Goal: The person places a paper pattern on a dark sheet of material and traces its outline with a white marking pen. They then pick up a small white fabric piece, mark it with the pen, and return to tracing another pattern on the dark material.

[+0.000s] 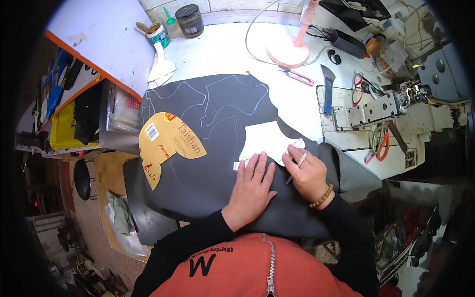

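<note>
A sheet of dark grey leather-like material [208, 203] covers the near part of the table, with pale pattern outlines drawn on its far half. On it lies a white paper template [263, 136] with curved edges. My left hand [250, 193] is open, its spread fingertips pressing on the template's near edge. In my right hand [309, 178] is a slim pale pen [303, 157], its tip pointing down near the template's right side. A gold-brown cardboard template [168, 141] with printing rests on the sheet, left of my hands.
A sewing machine [368, 109] stands at the right, with red-handled scissors [357, 91] and orange-handled scissors [383, 146] beside it. Farther back are a pink utility knife [297, 76], a pink lamp base [287, 52], a dark jar [190, 21] and a glue tin [157, 34].
</note>
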Tool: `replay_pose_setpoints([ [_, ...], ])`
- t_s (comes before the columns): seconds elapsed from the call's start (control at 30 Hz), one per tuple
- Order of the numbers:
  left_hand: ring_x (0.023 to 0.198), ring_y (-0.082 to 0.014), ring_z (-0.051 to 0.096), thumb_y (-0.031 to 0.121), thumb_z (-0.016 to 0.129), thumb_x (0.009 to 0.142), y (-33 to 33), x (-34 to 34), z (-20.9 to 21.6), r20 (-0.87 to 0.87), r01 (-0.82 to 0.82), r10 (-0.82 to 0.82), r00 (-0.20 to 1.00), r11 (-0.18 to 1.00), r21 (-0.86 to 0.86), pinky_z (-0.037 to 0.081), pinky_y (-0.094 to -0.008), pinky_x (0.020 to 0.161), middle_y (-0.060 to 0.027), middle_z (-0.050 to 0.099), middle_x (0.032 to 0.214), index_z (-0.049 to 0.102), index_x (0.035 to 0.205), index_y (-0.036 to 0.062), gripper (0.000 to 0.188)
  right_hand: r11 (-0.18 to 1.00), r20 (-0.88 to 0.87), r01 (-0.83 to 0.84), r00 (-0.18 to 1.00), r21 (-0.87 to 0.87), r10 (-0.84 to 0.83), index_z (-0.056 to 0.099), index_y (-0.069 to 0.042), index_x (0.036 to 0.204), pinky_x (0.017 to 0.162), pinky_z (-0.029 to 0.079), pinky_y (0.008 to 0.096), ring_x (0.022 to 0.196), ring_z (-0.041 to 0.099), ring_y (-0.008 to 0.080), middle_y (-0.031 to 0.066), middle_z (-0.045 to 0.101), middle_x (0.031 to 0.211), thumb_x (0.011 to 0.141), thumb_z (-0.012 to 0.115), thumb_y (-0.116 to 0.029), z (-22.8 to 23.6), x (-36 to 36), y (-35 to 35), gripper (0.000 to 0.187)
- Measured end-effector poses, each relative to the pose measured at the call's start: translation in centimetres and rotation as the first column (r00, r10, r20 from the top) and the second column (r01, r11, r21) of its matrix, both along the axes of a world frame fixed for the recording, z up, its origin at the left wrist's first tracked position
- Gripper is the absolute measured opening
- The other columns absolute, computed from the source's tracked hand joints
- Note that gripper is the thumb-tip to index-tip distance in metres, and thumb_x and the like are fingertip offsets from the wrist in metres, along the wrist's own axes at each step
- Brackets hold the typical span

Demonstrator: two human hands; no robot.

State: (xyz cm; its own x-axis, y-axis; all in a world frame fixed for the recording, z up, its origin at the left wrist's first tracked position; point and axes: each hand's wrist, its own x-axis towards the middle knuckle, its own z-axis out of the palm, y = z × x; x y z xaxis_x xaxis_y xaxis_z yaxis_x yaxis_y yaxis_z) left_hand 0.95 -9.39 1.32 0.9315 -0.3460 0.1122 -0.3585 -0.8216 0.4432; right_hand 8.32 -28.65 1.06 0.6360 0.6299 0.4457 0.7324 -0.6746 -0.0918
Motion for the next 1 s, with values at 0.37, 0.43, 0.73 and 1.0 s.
replay_pose_setpoints([
  [0.37,0.142,-0.0443,0.033,0.029,0.081,0.077,-0.3,-0.4,0.0,-0.010,0.003,-0.003,1.000,1.000,0.007,0.033,-0.0604,0.111,-0.0261,0.035,0.154,0.053,0.136,0.0005,0.071,0.998,-0.044,-0.042,0.998,0.044,0.044,0.071,-0.004,0.102,0.073,0.056,0.0336,0.095,0.070,0.0259,0.0116,0.069,0.112,0.078,0.065,-0.008,0.5,-0.5,0.0,0.026],
  [0.43,0.140,-0.0444,0.035,0.030,0.081,0.077,-0.1,-1.5,0.3,-0.040,0.064,-0.064,0.997,0.998,0.004,0.034,-0.0601,0.111,-0.0259,0.037,0.153,0.054,0.135,0.0015,0.070,0.993,-0.053,-0.109,0.992,0.049,0.112,0.070,-0.003,0.104,0.075,0.057,0.0338,0.095,0.069,0.0265,0.0124,0.069,0.114,0.079,0.064,-0.010,0.7,-1.3,-0.1,0.027],
  [0.73,0.140,-0.0469,0.034,0.028,0.083,0.075,0.2,-2.4,-0.1,-0.051,0.108,-0.109,0.993,0.994,-0.025,0.034,-0.0631,0.109,-0.0263,0.035,0.153,0.055,0.131,0.0022,0.068,0.994,-0.077,-0.111,0.991,0.004,0.111,0.069,0.000,0.102,0.082,0.055,0.0328,0.100,0.067,0.0254,0.0153,0.068,0.115,0.081,0.063,-0.011,0.9,-2.5,-0.4,0.024],
  [1.0,0.145,-0.0499,0.026,0.025,0.083,0.076,-0.5,-0.2,-0.2,-0.083,0.071,-0.076,0.994,0.995,-0.065,0.028,-0.0658,0.112,-0.0294,0.027,0.157,0.052,0.133,0.0023,0.069,0.999,-0.035,-0.024,0.999,0.044,0.026,0.069,-0.002,0.102,0.078,0.056,0.0336,0.099,0.067,0.0260,0.0143,0.068,0.115,0.080,0.064,-0.011,0.3,-1.4,-0.2,0.024],
])
